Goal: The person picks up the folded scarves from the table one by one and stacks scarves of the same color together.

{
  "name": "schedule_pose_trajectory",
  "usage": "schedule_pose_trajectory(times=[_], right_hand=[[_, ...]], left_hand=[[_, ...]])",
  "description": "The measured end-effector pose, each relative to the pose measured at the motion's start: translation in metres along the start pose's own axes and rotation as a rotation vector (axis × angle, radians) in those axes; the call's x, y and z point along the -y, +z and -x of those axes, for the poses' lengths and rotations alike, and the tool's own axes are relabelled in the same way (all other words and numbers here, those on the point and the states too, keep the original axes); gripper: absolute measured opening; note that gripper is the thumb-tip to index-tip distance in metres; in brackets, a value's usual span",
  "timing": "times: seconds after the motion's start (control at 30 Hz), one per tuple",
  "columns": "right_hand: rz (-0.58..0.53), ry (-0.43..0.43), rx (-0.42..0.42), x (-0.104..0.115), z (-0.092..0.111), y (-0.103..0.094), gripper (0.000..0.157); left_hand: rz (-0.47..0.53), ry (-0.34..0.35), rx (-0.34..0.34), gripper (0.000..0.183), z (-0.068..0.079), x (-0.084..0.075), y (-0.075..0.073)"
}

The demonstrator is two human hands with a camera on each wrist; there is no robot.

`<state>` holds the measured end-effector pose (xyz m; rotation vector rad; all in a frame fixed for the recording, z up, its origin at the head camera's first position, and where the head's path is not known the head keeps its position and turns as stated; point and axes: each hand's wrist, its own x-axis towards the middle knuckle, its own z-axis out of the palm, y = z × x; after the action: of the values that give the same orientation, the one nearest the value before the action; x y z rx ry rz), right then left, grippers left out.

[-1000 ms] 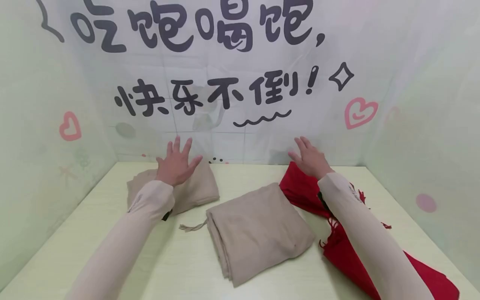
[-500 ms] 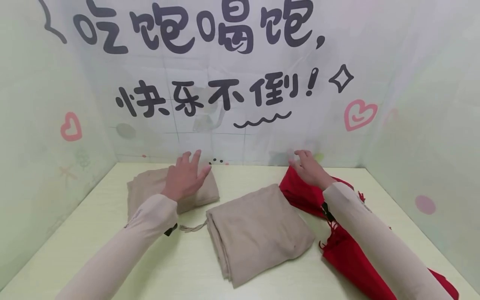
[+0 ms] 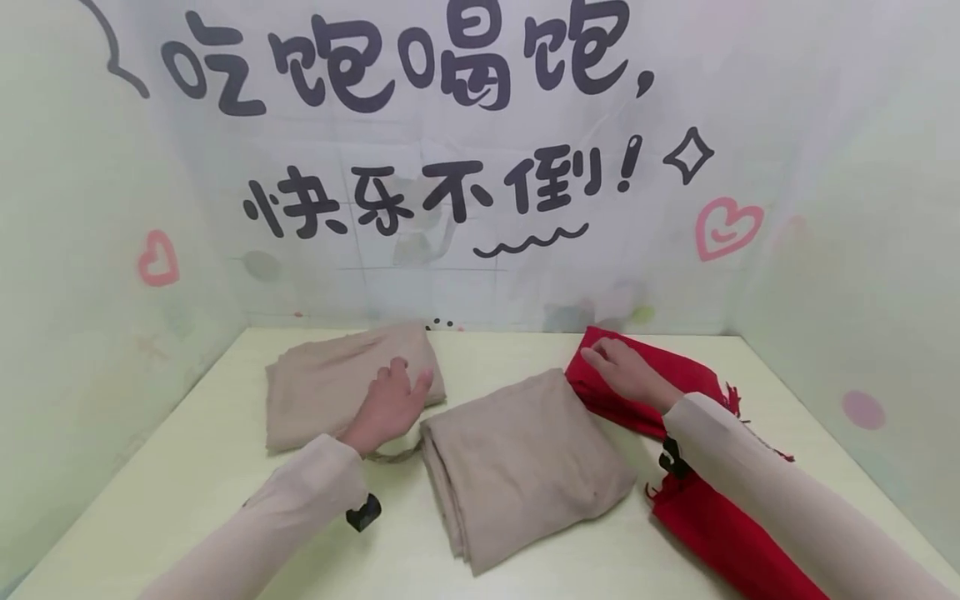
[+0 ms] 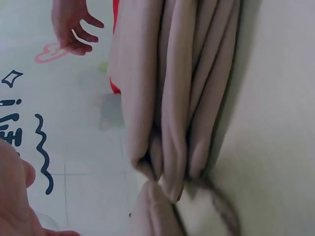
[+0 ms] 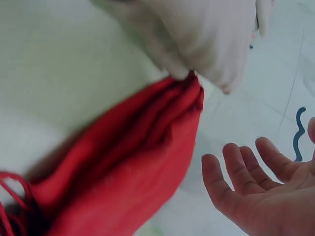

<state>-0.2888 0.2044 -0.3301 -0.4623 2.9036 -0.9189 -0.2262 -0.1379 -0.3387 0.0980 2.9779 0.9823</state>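
Four pieces of folded cloth are not counted singly: a beige folded cloth (image 3: 322,387) lies back left, and another beige folded cloth (image 3: 525,467), with a twisted tassel, lies mid-table. At back right is a red folded cloth (image 3: 678,371) with fringe; a second red cloth (image 3: 738,537) is partly under the right forearm. My left hand (image 3: 390,407) hovers over the left beige cloth's right part, fingers loosely bent, holding nothing. Above the back red cloth hangs my right hand (image 3: 628,371), fingers relaxed; the right wrist view shows a gap between those fingertips (image 5: 211,167) and the red cloth (image 5: 147,162).
The pale tabletop (image 3: 180,467) is enclosed by a back wall sheet (image 3: 465,292) with black lettering and by side walls. The front red cloth's fringe reaches near the middle beige cloth's right corner. Dark bands (image 3: 364,511) show at both wrists.
Both hands have come down and back toward the person from near the back wall, their fingers going from spread to loosely bent. The cloths lie as before; the view has shifted slightly.
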Motion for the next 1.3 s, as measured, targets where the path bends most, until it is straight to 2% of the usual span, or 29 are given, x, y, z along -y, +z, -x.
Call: schedule_pose_trajectory(times=[0.17,0.23,0.3,0.37,0.5,0.6,0.73,0.83,1.0,1.2,1.3], right_hand=[[-0.018,0.081,0.047,-0.002,0.007,0.005,0.036],[-0.031,0.118,0.071,-0.001,0.008,0.008,0.036],[-0.049,0.152,0.095,-0.001,0.01,0.01,0.035],[-0.079,0.184,0.126,0.0,0.013,0.014,0.036],[-0.161,0.237,0.191,0.002,0.018,0.024,0.04],[-0.195,0.288,0.234,0.001,0.021,0.033,0.043],[-0.216,0.344,0.259,-0.001,0.024,0.039,0.049],[-0.262,0.371,0.262,-0.001,0.024,0.04,0.053],[-0.371,0.444,0.238,-0.001,0.022,0.041,0.061],[-0.456,0.512,0.192,0.002,0.021,0.044,0.072],[-0.488,0.522,0.144,0.006,0.021,0.048,0.079]], left_hand=[[-0.02,-0.034,0.048,0.065,0.006,0.001,0.008],[0.002,-0.052,0.083,0.066,0.008,0.003,0.01],[0.091,-0.101,0.138,0.068,0.011,0.006,0.014],[0.222,-0.156,0.186,0.071,0.015,0.009,0.017],[0.476,-0.279,0.219,0.054,0.023,0.012,0.025],[0.578,-0.341,0.232,0.046,0.03,0.014,0.03],[0.703,-0.386,0.258,0.063,0.039,0.014,0.036],[0.82,-0.394,0.264,0.068,0.041,0.013,0.041],[1.003,-0.386,0.255,0.059,0.042,0.012,0.051],[1.072,-0.319,0.245,0.055,0.042,0.005,0.061],[1.091,-0.29,0.205,0.05,0.041,-0.003,0.069]])
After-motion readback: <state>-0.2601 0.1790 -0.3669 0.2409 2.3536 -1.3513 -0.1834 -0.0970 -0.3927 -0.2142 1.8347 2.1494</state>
